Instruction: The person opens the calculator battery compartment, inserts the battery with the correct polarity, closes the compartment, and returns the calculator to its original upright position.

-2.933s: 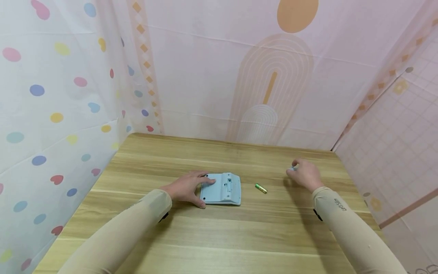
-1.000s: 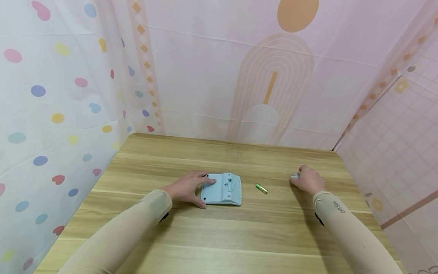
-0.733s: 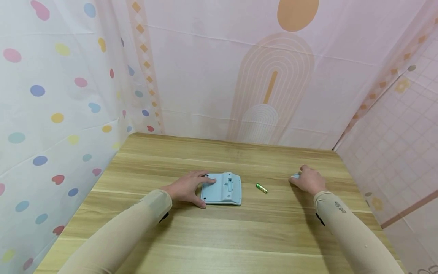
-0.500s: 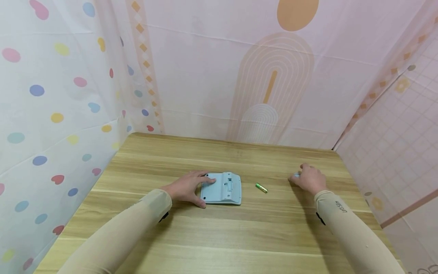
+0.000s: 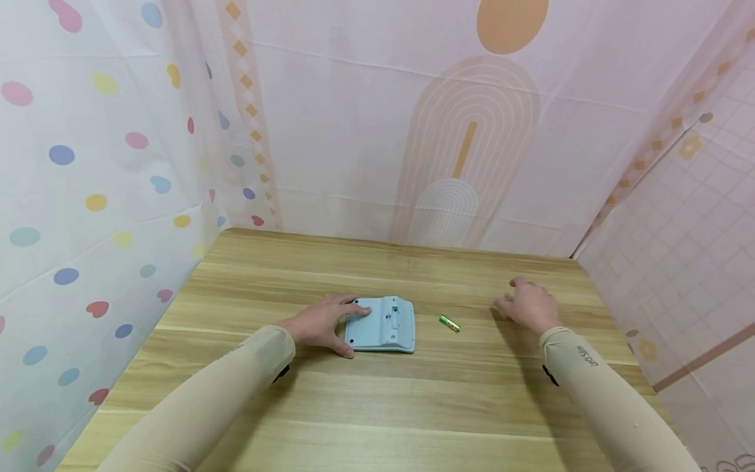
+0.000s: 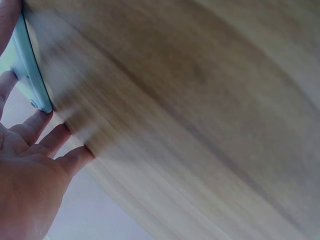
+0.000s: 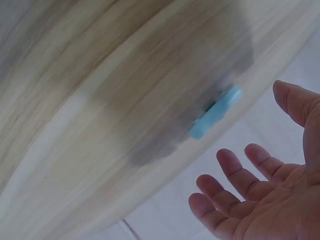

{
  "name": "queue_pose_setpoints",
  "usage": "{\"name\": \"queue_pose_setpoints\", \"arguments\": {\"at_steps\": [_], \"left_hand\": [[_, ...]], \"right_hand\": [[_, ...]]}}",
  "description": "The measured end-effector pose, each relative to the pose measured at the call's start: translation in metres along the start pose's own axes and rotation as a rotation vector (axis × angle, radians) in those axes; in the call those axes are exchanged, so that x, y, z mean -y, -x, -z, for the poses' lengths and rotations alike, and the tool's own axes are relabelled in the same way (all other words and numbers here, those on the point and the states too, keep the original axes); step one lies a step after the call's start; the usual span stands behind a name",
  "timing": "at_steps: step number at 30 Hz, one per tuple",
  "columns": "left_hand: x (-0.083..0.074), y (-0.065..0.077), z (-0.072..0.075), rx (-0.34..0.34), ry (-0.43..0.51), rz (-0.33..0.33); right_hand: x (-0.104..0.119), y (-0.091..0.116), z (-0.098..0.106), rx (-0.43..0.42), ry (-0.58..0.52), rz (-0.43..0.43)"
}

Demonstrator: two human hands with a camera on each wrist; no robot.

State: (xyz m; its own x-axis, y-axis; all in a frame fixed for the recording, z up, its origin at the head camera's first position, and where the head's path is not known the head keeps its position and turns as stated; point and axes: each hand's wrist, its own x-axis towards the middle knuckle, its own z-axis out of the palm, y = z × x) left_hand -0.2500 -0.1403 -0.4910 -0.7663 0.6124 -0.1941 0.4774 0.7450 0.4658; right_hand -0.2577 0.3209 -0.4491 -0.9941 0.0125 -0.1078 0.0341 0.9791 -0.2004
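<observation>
A light-blue calculator (image 5: 380, 324) lies back side up, its battery slot uncovered. My left hand (image 5: 321, 324) holds its left end, thumb at the near edge and index finger (image 5: 361, 311) across the back; the left wrist view catches only a corner of the calculator (image 6: 31, 70) between the fingers. To its right lies a green and gold battery (image 5: 450, 323). Farther right, my right hand (image 5: 531, 307) hovers with spread fingers. Just beyond those fingertips, the small light-blue battery cover (image 7: 216, 112) rests on the table; the hand mostly hides it in the head view.
The wood-grain table (image 5: 377, 406) ends at a pale pink curtain (image 5: 354, 131) behind. A dotted curtain (image 5: 118, 164) hangs along the left side, and a checked one (image 5: 696, 216) along the right.
My right hand lowered the battery cover to the table, then let go, its fingers spreading and drawing off slightly. The left hand, calculator and battery stayed in place.
</observation>
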Motion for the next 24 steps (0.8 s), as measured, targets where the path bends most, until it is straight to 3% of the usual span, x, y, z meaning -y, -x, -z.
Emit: {"name": "queue_pose_setpoints", "arguments": {"at_steps": [10,17,24], "left_hand": [[-0.001,0.001,0.0,-0.001,0.001,-0.004],[0.0,0.001,-0.001,-0.005,0.006,-0.013],[0.002,0.0,-0.001,-0.007,0.006,-0.017]], "right_hand": [[0.036,0.007,-0.005,-0.034,0.002,0.124],[0.057,0.011,-0.016,0.036,-0.07,0.275],[0.068,0.015,-0.027,0.099,-0.117,0.365]]}}
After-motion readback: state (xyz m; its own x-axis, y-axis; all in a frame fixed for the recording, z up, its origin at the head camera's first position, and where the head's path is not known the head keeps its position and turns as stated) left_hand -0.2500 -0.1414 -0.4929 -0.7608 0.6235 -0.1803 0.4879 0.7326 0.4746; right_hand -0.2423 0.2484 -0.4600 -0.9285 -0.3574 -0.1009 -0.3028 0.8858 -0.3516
